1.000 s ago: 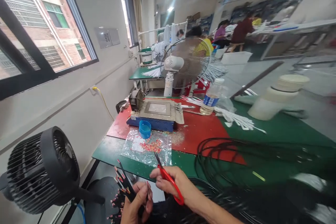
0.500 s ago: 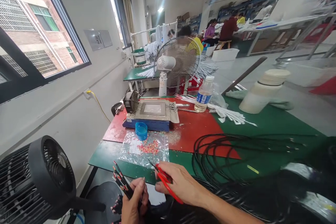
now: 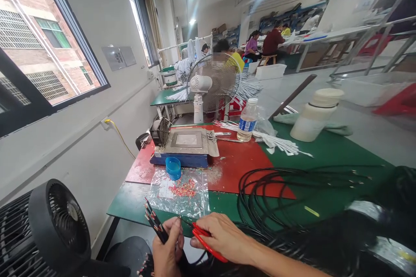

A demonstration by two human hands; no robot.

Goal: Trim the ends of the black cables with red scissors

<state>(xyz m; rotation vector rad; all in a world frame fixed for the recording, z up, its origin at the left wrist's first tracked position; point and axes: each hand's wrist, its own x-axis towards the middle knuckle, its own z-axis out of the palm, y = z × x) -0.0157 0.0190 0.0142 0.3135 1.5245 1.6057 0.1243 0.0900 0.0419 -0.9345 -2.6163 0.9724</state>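
Note:
My left hand (image 3: 167, 242) is closed around a bundle of black cables (image 3: 156, 221), whose stripped ends with red and copper tips point up and left. Its thumb and forefinger pinch near one wire end. Red-handled scissors (image 3: 208, 242) sit in my right hand (image 3: 224, 236), fingers wrapped round the handles. Their dark tips reach to the left thumb and forefinger; whether they touch the wire, I cannot tell. Just beyond lies a clear plastic bag (image 3: 201, 199) with small red and yellow clippings (image 3: 182, 188) spread on it.
A blue cup (image 3: 173, 169) stands before a hot plate (image 3: 182, 160) with a small fan. Coiled black cables (image 3: 260, 190) cover the bench's right side. A bottle (image 3: 247, 123) and a white jug (image 3: 316, 117) stand behind. A black fan (image 3: 58, 220) is at left. Co-workers sit farther back.
The scissors' tips have come down to the left fingertips, and the blades look closer together. My view has shifted slightly. The left hand still grips the cable bundle.

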